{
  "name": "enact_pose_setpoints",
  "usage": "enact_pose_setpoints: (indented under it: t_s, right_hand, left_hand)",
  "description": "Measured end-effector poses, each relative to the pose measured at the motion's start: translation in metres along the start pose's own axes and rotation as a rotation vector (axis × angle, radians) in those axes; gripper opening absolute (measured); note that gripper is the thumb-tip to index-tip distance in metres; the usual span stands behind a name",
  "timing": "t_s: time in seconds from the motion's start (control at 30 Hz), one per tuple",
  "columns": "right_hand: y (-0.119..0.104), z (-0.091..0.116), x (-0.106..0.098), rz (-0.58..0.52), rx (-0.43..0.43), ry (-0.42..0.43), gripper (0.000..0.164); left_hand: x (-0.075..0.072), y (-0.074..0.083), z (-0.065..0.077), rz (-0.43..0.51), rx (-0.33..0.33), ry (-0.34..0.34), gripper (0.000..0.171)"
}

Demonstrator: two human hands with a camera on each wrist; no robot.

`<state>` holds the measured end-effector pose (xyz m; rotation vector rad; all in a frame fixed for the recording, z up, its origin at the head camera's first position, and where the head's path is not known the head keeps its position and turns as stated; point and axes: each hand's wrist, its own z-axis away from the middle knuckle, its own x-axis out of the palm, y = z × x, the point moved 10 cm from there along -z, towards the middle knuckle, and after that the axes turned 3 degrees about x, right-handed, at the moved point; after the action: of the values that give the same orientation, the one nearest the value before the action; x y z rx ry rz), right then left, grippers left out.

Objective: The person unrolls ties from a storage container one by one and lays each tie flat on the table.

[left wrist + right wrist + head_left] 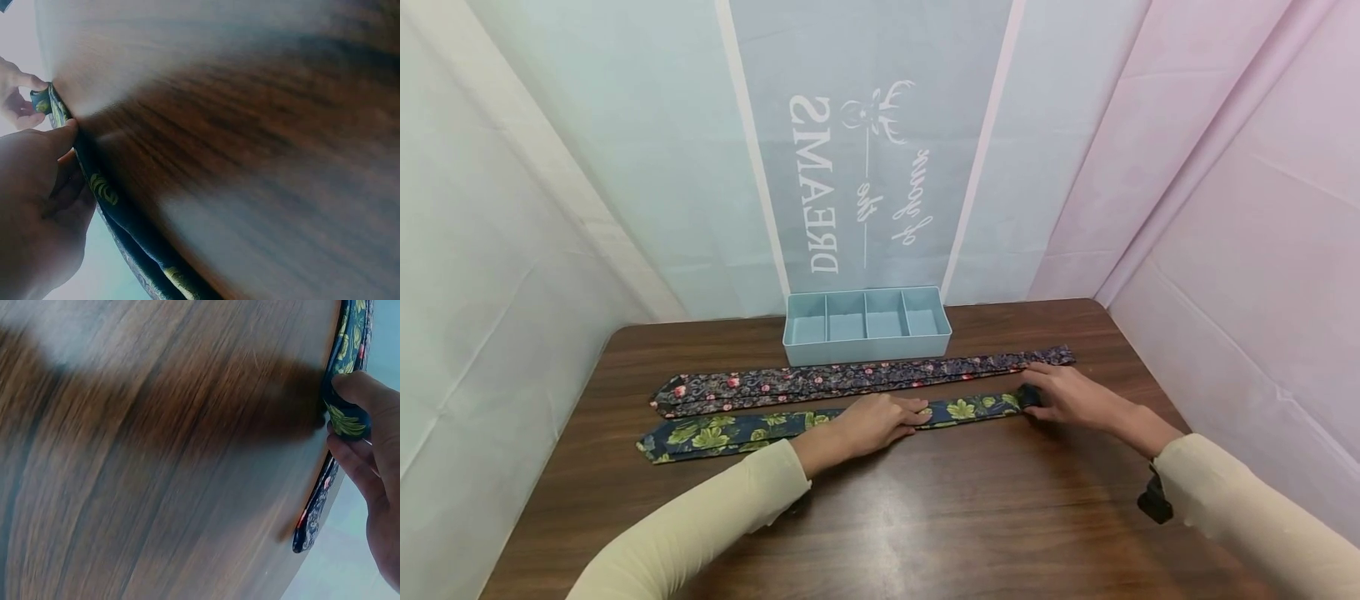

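Note:
A navy tie with yellow-green flowers [703,435] lies lengthwise on the table, its wide pointed end at the left. My right hand [1072,398] pinches its narrow end, which is turned over into a small roll [347,419] between thumb and fingers. My left hand [872,423] rests on the middle of the same tie, fingers reaching toward the right; in the left wrist view the hand [37,206] covers part of it. Just behind lies a dark tie with pink flowers [805,382], flat and roughly parallel; my right hand is close to its narrow end.
A light blue box [868,348] with several compartments stands at the back of the brown wooden table [925,517], just behind the pink-flowered tie. Pale cloth hangings [1247,250] enclose the back and both sides. A black strap device [1154,500] is on my right wrist.

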<state>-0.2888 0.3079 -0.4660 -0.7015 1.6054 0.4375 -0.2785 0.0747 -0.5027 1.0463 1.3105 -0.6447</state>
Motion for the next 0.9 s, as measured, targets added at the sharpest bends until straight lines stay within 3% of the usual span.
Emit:
enact_pose_setpoints:
  t_s: [0.37, 0.9]
  right_hand:
    - [0.004, 0.008, -0.003, 0.032, -0.084, 0.048, 0.035]
    - [0.016, 0.014, -0.001, 0.050, 0.042, -0.052, 0.043]
  left_hand:
    - [-0.002, -0.004, 0.006, 0.030, -0.006, -0.002, 0.039]
    - [-0.005, -0.004, 0.017, 0.052, 0.035, 0.047, 0.037]
